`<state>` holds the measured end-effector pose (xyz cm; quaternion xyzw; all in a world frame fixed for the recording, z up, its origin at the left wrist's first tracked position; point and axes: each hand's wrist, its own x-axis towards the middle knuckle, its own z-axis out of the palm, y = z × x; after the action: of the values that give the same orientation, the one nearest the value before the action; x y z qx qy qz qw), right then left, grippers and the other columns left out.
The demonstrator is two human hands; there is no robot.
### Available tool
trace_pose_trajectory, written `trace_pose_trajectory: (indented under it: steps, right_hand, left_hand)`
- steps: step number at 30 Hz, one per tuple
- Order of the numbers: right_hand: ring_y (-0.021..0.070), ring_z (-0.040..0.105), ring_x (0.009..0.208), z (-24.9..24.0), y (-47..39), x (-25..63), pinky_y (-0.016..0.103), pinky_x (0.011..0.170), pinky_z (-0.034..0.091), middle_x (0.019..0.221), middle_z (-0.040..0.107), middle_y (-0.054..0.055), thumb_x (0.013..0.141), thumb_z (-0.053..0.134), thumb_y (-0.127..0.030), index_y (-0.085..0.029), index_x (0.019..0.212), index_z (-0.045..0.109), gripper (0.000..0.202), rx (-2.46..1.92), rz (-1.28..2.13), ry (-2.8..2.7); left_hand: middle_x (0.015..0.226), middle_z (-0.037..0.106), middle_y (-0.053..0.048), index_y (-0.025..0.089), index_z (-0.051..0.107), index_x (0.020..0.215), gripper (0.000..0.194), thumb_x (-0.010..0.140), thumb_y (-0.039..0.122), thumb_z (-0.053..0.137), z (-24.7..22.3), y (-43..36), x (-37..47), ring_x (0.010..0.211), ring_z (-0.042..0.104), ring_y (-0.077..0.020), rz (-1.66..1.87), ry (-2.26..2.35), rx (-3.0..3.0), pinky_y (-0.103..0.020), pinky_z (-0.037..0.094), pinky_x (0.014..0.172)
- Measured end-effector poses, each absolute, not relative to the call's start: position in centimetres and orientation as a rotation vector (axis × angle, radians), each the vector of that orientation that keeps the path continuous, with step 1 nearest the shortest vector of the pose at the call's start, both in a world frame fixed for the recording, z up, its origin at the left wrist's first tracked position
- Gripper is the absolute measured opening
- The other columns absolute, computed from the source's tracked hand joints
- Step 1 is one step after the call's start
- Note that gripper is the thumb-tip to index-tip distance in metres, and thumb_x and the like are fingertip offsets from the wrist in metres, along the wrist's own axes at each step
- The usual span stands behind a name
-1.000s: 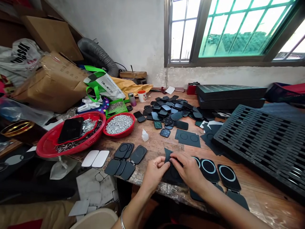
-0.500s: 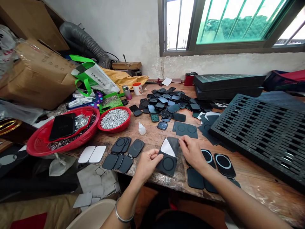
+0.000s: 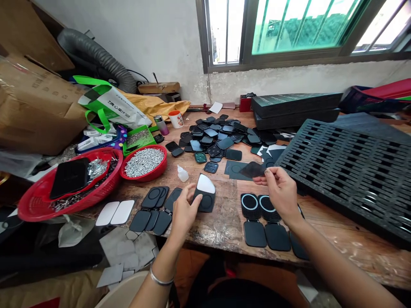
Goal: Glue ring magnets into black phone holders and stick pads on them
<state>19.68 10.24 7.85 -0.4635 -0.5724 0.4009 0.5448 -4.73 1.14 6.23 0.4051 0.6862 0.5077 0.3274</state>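
Note:
My left hand [image 3: 185, 211] grips a dark sheet [image 3: 209, 205] by its left edge, thumb on top. A ring outline marks the sheet's lower part, and a white area [image 3: 205, 184] with a curved edge shows above it. To the right, my right hand [image 3: 284, 194] pinches a thin dark film [image 3: 252, 170], held apart from the sheet. Below that hand lie several black hinged pads [image 3: 255, 233], some with a pale ring [image 3: 249, 201]. Left of my left hand are more black pads [image 3: 139, 220] and two white rounded squares [image 3: 122, 212]. Dark ringed sheets [image 3: 231, 166] lie behind the film.
A heap of black plates [image 3: 224, 139] lies at the back. On the left stand a red bowl of screws [image 3: 165, 164], a red basket [image 3: 25, 209] and a small white bottle [image 3: 183, 174]. A slotted black foam tray [image 3: 346, 171] takes up the right side.
The dark film has come away from the sheet, and my right hand has carried it to the right. My left hand has shifted left with the sheet, and the view has turned slightly right.

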Motion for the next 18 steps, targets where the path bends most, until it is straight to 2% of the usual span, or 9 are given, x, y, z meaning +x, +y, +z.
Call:
trace_pose_trajectory:
  steps: [1, 3, 5, 7, 9, 11, 14, 16, 18]
  right_hand:
    - [0.0205, 0.068, 0.073, 8.0, 9.9, 19.8, 0.036, 0.070, 0.056, 0.077, 0.065, 0.006, 0.089, 0.049, -0.039, -0.020, 0.088, 0.054, 0.020, -1.070, 0.889, -1.382]
    - [0.0224, 0.066, 0.087, 8.1, 8.8, 19.8, 0.040, 0.082, 0.054, 0.091, 0.066, 0.009, 0.091, 0.048, -0.033, -0.021, 0.093, 0.058, 0.016, -1.021, 0.735, -1.509]
    - [0.0233, 0.063, 0.099, 7.8, 7.3, 19.6, 0.042, 0.091, 0.050, 0.103, 0.066, 0.010, 0.091, 0.047, -0.025, -0.022, 0.099, 0.061, 0.016, -0.937, 0.590, -1.706]
    - [0.0235, 0.059, 0.107, 7.2, 6.0, 19.4, 0.043, 0.095, 0.047, 0.112, 0.063, 0.011, 0.090, 0.047, -0.017, -0.022, 0.106, 0.062, 0.022, -0.807, 0.482, -1.912]
    - [0.0245, 0.056, 0.112, 6.8, 5.1, 19.7, 0.044, 0.097, 0.046, 0.121, 0.059, 0.011, 0.088, 0.050, -0.014, -0.021, 0.112, 0.061, 0.028, -0.708, 0.419, -2.093]
    - [0.0261, 0.053, 0.115, 6.7, 4.7, 20.2, 0.045, 0.097, 0.045, 0.126, 0.055, 0.012, 0.085, 0.054, -0.015, -0.021, 0.114, 0.060, 0.030, -0.704, 0.398, -2.179]
    - [0.0264, 0.053, 0.111, 7.0, 5.3, 21.4, 0.043, 0.094, 0.046, 0.121, 0.056, 0.013, 0.083, 0.058, -0.021, -0.021, 0.115, 0.059, 0.032, -0.872, 0.457, -2.041]
    - [0.0242, 0.057, 0.100, 7.3, 6.2, 22.0, 0.038, 0.083, 0.050, 0.113, 0.059, 0.012, 0.083, 0.059, -0.026, -0.020, 0.113, 0.060, 0.030, -1.011, 0.564, -1.907]
    - [0.0198, 0.059, 0.081, 7.4, 7.1, 22.3, 0.032, 0.067, 0.050, 0.098, 0.064, 0.008, 0.084, 0.058, -0.031, -0.020, 0.099, 0.065, 0.020, -1.104, 0.755, -1.858]
  left_hand:
    - [0.117, 0.064, -0.008, 0.022, 0.059, 0.117, 0.049, 0.072, 0.035, 0.072, 6.8, 1.0, -4.3, 0.114, 0.053, -0.0269, 1.388, 1.867, 1.130, -0.035, 0.033, 0.101]
    - [0.124, 0.058, -0.007, 0.024, 0.064, 0.112, 0.040, 0.076, 0.041, 0.068, 7.8, 0.6, -2.7, 0.123, 0.045, -0.0269, 1.443, 1.876, 1.250, -0.035, 0.025, 0.107]
    - [0.120, 0.060, -0.009, 0.021, 0.068, 0.106, 0.038, 0.082, 0.050, 0.059, 8.7, 0.4, -0.6, 0.119, 0.048, -0.0274, 1.367, 1.614, 1.182, -0.036, 0.030, 0.104]
    - [0.115, 0.063, -0.012, 0.017, 0.067, 0.107, 0.050, 0.084, 0.058, 0.050, 9.1, 0.4, 1.4, 0.111, 0.054, -0.0274, 1.260, 1.262, 0.924, -0.037, 0.039, 0.096]
    - [0.112, 0.065, -0.013, 0.014, 0.065, 0.109, 0.054, 0.084, 0.059, 0.050, 9.0, 0.7, 2.8, 0.108, 0.055, -0.0263, 1.243, 1.056, 0.680, -0.036, 0.042, 0.091]
    - [0.110, 0.066, -0.012, 0.013, 0.065, 0.107, 0.050, 0.083, 0.056, 0.055, 8.8, 1.1, 3.6, 0.106, 0.056, -0.0243, 1.280, 1.019, 0.580, -0.033, 0.042, 0.089]
    - [0.111, 0.067, -0.012, 0.013, 0.066, 0.107, 0.049, 0.082, 0.054, 0.058, 8.5, 1.5, 4.2, 0.105, 0.056, -0.0234, 1.293, 1.076, 0.597, -0.030, 0.041, 0.088]
    - [0.112, 0.066, -0.013, 0.011, 0.066, 0.108, 0.051, 0.083, 0.055, 0.055, 8.3, 1.6, 4.7, 0.105, 0.056, -0.0243, 1.256, 1.098, 0.654, -0.031, 0.040, 0.089]
    - [0.114, 0.065, -0.013, 0.012, 0.065, 0.110, 0.051, 0.084, 0.054, 0.054, 8.1, 1.5, 5.3, 0.107, 0.055, -0.0251, 1.194, 1.106, 0.763, -0.031, 0.040, 0.089]
